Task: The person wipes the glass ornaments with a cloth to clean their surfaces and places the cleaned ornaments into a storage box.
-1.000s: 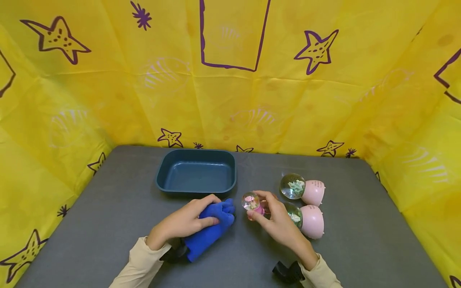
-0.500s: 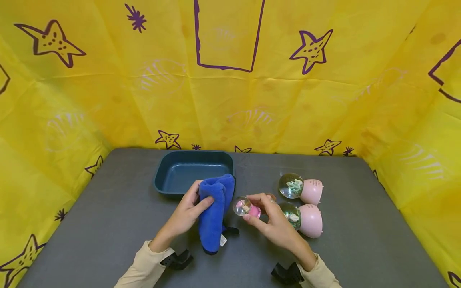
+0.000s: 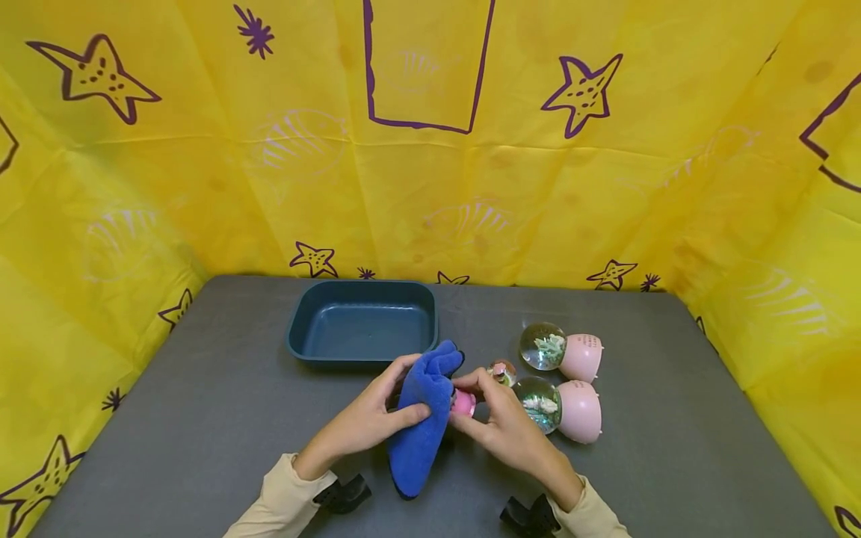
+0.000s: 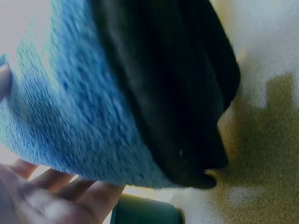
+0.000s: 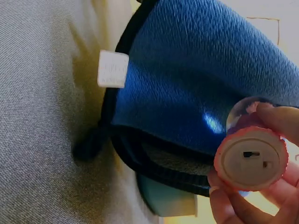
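My left hand (image 3: 372,413) grips a folded blue cloth (image 3: 418,441) with dark edging, its thumb across the front. A small snow globe (image 3: 463,403) with a pink base is pinched by the fingertips of my right hand (image 3: 503,420). The globe's clear dome goes against the cloth and is mostly hidden by it in the head view. From the right wrist, the white underside of the snow globe (image 5: 251,159) faces the camera, and a white tag (image 5: 113,69) shows on the cloth (image 5: 177,84).
A dark teal tray (image 3: 363,359) stands behind the left hand. To the right lie two larger snow globes on their sides, the far one (image 3: 581,357) and the near one (image 3: 580,412), both with pale pink bases. Another small globe (image 3: 502,372) sits just beyond the right hand.
The left hand has lifted and turned the cloth, then brought it rightward over the small globe's dome. The right hand has shifted slightly left, still holding the snow globe.
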### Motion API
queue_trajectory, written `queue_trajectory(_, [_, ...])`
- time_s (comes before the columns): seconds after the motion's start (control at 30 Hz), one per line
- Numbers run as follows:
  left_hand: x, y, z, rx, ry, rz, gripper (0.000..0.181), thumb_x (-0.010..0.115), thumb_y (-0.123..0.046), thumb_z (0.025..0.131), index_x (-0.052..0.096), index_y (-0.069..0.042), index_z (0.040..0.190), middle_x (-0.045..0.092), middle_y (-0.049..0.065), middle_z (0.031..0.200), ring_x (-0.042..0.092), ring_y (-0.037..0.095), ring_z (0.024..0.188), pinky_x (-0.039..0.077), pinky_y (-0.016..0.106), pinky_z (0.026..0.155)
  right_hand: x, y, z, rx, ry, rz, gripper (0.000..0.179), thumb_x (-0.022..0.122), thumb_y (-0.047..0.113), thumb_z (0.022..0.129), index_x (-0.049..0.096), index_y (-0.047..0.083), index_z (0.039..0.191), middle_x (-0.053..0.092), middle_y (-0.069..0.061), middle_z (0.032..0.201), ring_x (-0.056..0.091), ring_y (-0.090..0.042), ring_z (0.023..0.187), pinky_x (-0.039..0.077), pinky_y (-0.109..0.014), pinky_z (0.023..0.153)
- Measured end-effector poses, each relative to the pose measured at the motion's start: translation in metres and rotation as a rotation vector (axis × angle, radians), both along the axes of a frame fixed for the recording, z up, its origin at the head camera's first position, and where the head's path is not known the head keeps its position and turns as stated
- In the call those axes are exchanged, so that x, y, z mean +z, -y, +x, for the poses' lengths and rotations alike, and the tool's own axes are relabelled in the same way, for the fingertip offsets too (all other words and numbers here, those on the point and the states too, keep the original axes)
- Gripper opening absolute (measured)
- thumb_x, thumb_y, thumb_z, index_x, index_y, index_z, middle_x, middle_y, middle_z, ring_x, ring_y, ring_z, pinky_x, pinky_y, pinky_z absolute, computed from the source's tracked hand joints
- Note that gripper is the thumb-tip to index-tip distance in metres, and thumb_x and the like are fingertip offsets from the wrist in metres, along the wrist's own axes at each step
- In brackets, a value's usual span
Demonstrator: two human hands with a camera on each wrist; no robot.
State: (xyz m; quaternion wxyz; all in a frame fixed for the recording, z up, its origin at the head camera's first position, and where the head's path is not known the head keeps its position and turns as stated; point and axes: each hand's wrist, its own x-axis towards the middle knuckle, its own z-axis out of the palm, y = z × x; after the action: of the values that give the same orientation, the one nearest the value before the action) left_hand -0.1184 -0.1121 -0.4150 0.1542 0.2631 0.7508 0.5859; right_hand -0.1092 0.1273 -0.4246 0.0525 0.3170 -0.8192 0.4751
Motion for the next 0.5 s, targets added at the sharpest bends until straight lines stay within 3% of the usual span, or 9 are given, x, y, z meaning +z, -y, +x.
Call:
queue_trajectory(0.13, [-0.0019, 0.0027, -0.0012, -0.046, 0.03, -0.05, 0.073, 0.067, -0.033, 0.095, 0.026, -0.026, 0.155, 0.041, 0.006, 0.153, 0.048, 0.031, 0.132, 0.045, 0.053, 0.103, -0.0001, -0.0005, 0.0008, 0.03, -0.016, 0.01, 0.032, 0.073, 0.008, 0.089, 0.056, 0.009, 0.115, 0.069, -0.005, 0.112, 0.065, -0.009, 0.098, 0.057, -0.029, 0.082])
queue_trajectory(0.23, [-0.0042, 0.0033, -0.0024, -0.068, 0.017, -0.079, 0.076, 0.069, -0.036, 0.093, 0.026, -0.025, 0.155, 0.046, 0.004, 0.15, 0.052, 0.026, 0.128, 0.047, 0.048, 0.102, -0.0002, -0.0005, 0.0022, 0.063, 0.007, 0.019, 0.03, 0.07, 0.009, 0.091, 0.055, 0.01, 0.117, 0.069, -0.006, 0.112, 0.063, -0.005, 0.091, 0.056, -0.027, 0.076])
queue_trajectory(0.37, [-0.0071, 0.0033, -0.0035, -0.055, -0.086, -0.048, 0.061, 0.072, -0.026, 0.091, 0.044, -0.019, 0.144, 0.061, 0.003, 0.132, 0.061, 0.017, 0.112, 0.051, 0.035, 0.095, -0.0004, -0.0004, 0.0035, 0.111, 0.09, -0.015, 0.031, 0.069, 0.008, 0.092, 0.054, 0.01, 0.118, 0.067, -0.007, 0.113, 0.061, -0.003, 0.086, 0.055, -0.026, 0.074])
queue_trajectory(0.5, [-0.0079, 0.0045, -0.004, -0.019, -0.178, 0.019, 0.047, 0.071, -0.017, 0.09, 0.055, -0.015, 0.134, 0.068, 0.004, 0.121, 0.065, 0.013, 0.102, 0.054, 0.03, 0.09, -0.0012, 0.0007, 0.0038, 0.179, 0.202, -0.105, 0.038, 0.074, 0.008, 0.088, 0.051, 0.009, 0.118, 0.064, -0.013, 0.117, 0.066, -0.006, 0.092, 0.058, -0.026, 0.079])
